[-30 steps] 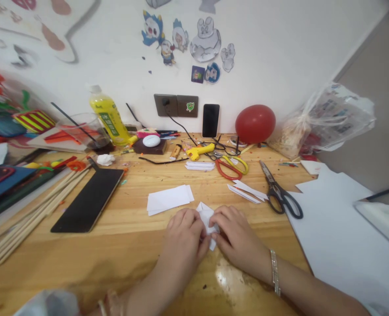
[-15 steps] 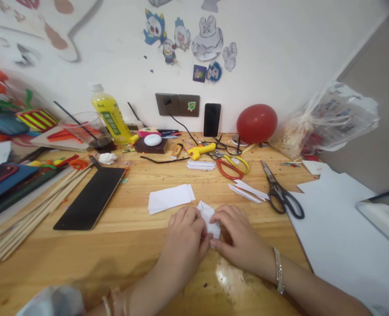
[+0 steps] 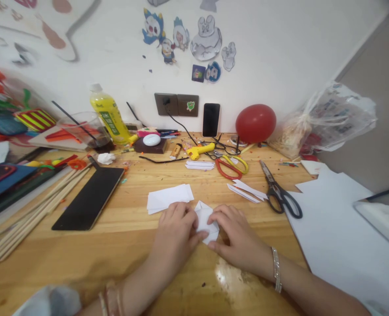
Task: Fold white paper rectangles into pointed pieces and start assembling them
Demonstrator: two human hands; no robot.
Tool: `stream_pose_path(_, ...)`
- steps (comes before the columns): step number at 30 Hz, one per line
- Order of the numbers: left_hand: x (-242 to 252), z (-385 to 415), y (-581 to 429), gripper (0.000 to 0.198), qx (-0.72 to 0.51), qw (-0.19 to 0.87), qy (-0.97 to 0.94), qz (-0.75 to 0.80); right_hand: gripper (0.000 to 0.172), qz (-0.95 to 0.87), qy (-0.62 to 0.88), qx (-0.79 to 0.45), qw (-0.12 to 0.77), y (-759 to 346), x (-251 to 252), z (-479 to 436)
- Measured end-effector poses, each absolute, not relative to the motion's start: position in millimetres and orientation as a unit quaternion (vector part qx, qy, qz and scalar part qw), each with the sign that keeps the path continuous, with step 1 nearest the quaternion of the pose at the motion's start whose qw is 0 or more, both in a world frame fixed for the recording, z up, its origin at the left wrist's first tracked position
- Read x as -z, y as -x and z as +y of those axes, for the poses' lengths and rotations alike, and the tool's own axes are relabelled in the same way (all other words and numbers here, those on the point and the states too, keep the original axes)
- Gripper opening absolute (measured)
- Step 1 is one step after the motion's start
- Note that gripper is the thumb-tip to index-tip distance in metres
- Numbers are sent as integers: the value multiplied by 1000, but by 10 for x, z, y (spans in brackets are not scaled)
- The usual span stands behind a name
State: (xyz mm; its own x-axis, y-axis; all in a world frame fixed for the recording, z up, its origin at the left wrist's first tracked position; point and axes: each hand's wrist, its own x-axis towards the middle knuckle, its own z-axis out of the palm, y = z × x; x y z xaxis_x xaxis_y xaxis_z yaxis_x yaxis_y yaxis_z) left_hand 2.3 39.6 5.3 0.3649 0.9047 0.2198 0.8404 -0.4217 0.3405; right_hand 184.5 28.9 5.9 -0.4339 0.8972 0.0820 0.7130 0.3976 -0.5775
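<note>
A small folded piece of white paper (image 3: 205, 219) lies on the wooden table between my hands, its corners creased inward. My left hand (image 3: 178, 226) grips its left side, fingers curled and thumb on the lower part. At its right edge my right hand (image 3: 229, 230) has fingers and thumb closed on the paper. Just behind my left hand sits a stack of white paper rectangles (image 3: 168, 197). Narrow white paper strips (image 3: 245, 192) lie beyond my right hand, and more folded strips (image 3: 199, 165) are farther back.
Black-handled scissors (image 3: 280, 193) and large white sheets (image 3: 342, 232) are on the right. Red-and-yellow scissors (image 3: 232, 166), a yellow glue gun (image 3: 201, 150) and a red balloon (image 3: 256, 123) stand toward the wall. A black tablet (image 3: 89, 199), wooden sticks (image 3: 33, 215) and a yellow bottle (image 3: 110, 114) are left.
My left hand has shifted slightly left along the paper, and its thumb has moved a little. More of the folded paper shows between my hands. My right hand stays almost in place.
</note>
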Motion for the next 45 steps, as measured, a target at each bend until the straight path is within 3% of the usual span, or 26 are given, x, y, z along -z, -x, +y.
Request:
stream_pose_path(5, -90, 361, 44, 7, -231, 37, -829, 508, 32, -807, 498, -244, 203, -1843, -61, 278)
stream_pose_path(11, -87, 315, -104, 20, -165, 93, -835, 516, 32, -807, 490, -248, 216, -1850, -61, 277)
stream_pose_path(16, -76, 351, -129, 19, -157, 96, -832, 524, 18, -800, 484, -249, 251, -1861, -32, 285)
stream_pose_path(24, -69, 316, -118, 18, -136, 90, -833, 529, 15, -745, 584, -178, 271, -1931, 0, 338)
stream_pose_path(27, -58, 322, -125, 17, -147, 100, -830, 529, 12, -739, 578, -177, 297, -1938, 0, 338)
stream_pose_path(31, -63, 319, -126, 18, -172, 100, -829, 523, 23, -746, 573, -197, 274, -1906, -24, 317)
stream_pose_path(36, -78, 384, -21, 3, -267, 109, -840, 460, 9, -800, 495, -204, 270, -1909, -60, 303)
stream_pose_path(41, 11, 529, 160, 28, -297, 81, -864, 397, 8, -874, 381, -172, 246, -1924, -89, 257)
stream_pose_path(45, 115, 569, 221, 44, -256, 53, -893, 367, 18, -912, 295, -153, 240, -1901, -81, 232)
